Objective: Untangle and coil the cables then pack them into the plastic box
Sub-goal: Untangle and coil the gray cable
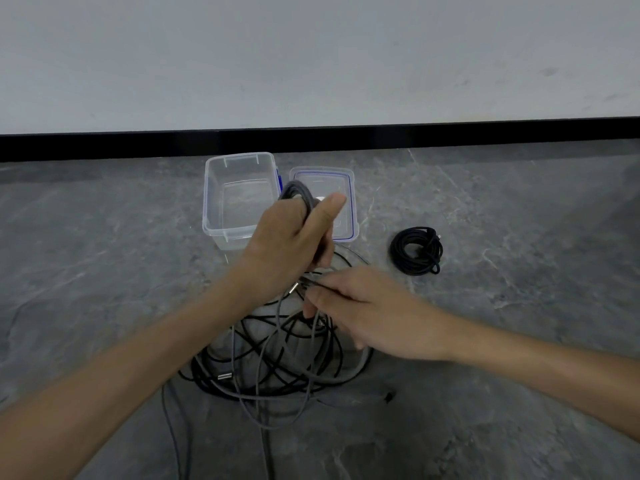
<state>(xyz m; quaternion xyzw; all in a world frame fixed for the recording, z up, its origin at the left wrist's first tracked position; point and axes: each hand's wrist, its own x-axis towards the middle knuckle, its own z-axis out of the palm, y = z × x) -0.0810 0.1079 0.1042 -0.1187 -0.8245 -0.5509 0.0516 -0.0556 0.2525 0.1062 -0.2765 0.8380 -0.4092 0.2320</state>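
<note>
I judge the job well under half done. 1 black coil (416, 250) lies finished on the floor (519, 209), to the right of the lid (350, 202) and well apart from the rest. The box (207, 202) stands open by the wall with nothing in it that I can see, and the lid lies flat just beside it on its right.

My left hand (287, 237) is raised in front of the box, fingers curled through a grey coil (298, 192) of several turns, thumb stuck up past it. My right hand (353, 306) is lower and nearer me, fingertips pinching a strand (313, 283) close to a metal plug (292, 289). Whether that strand is grey or black I cannot tell.

Below both hands sits the tangle (277, 362), grey and black cable looped over each other on the floor, with a loose run trailing toward the bottom edge. How many cables are in it I cannot count.

Left to do, as I read it: finish winding the grey one, free and coil what remains in the tangle, then put every coil into the box. Nothing is packed yet.
</note>
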